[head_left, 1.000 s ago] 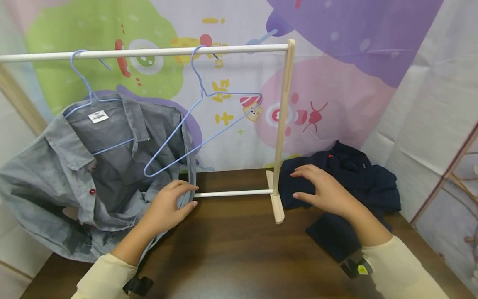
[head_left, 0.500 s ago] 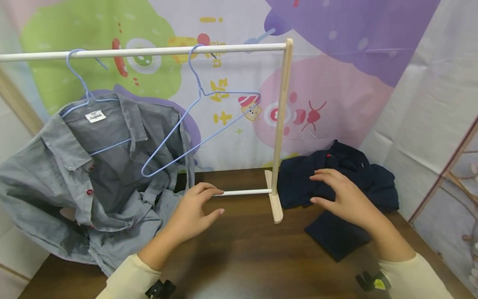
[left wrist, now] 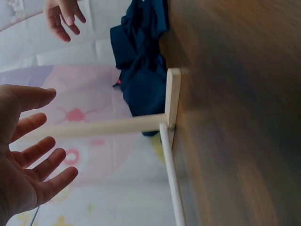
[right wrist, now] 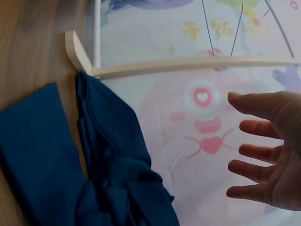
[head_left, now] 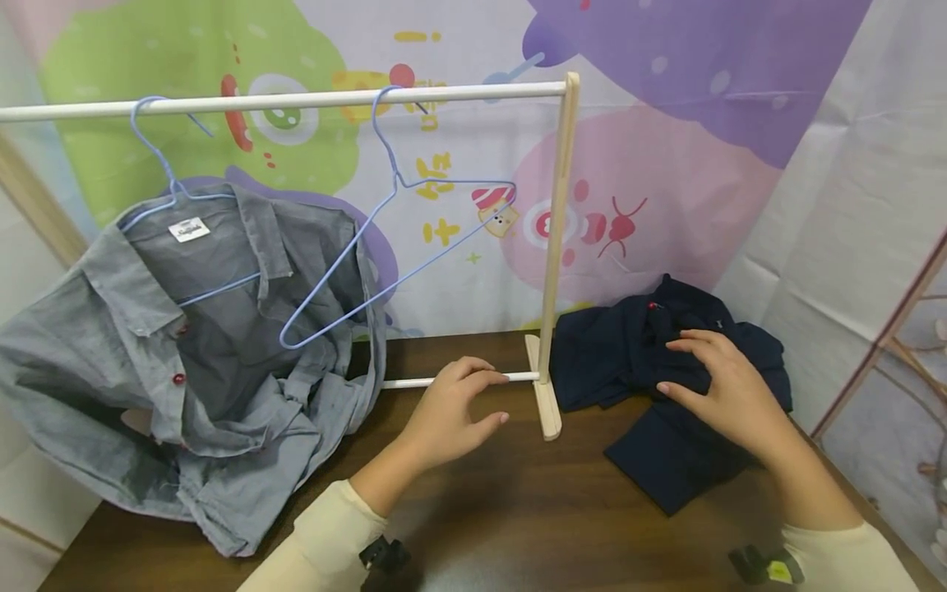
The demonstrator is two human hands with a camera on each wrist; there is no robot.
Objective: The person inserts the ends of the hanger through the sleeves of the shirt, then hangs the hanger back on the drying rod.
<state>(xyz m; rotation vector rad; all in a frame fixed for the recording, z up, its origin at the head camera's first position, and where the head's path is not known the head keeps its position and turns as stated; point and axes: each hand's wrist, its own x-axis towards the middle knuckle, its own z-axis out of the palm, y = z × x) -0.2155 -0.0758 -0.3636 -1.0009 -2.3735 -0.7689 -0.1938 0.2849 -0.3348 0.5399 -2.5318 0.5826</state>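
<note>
My left hand (head_left: 453, 411), fingers loosely bent and holding nothing, hovers over the table in front of the rack's lower bar. The right hand (head_left: 728, 395) hangs in the air over a crumpled navy garment (head_left: 614, 353), also with nothing in its grasp. In the right wrist view its fingers (right wrist: 256, 153) are spread, apart from the dark cloth (right wrist: 117, 155). A grey shirt (head_left: 148, 329) with red buttons hangs on a blue hanger (head_left: 159, 156) at the left. To its right, a bare blue wire hanger (head_left: 333, 275) hangs from the same rail.
The clothes rack has a white top rail (head_left: 296, 102), a wooden upright (head_left: 560, 222) with a foot (head_left: 547, 411), and a white lower bar (head_left: 407, 383). It stands on a brown wooden table (head_left: 533, 510). A printed cartoon backdrop (head_left: 459, 296) hangs behind.
My left hand has moved right, away from the grey shirt's edge, toward the rack's foot. The right hand has shifted right over the navy garment. The shirt's lower edge has swung slightly.
</note>
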